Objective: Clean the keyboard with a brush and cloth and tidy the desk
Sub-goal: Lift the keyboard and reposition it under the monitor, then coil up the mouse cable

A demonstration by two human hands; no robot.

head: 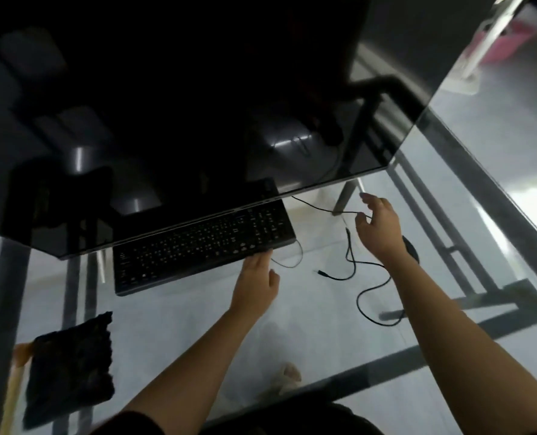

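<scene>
Straight-fingered, the left grip (pixel 256 279) touches the keyboard's (pixel 198 246) front edge mid-frame while the right grip (pixel 378 227) spreads over the thin cable (pixel 320 209), pinching or not I cannot tell, and a snagged tug could drag the keyboard across the glass tabletop (pixel 292 324), cloth (pixel 69 368) and brush (pixel 14 381) lying lower left.

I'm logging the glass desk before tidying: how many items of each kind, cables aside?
Monitor: 1
Keyboard: 1
Black cloth: 1
Brush: 1
Dark object behind the right hand, probably a mouse: 1
Total: 5
</scene>
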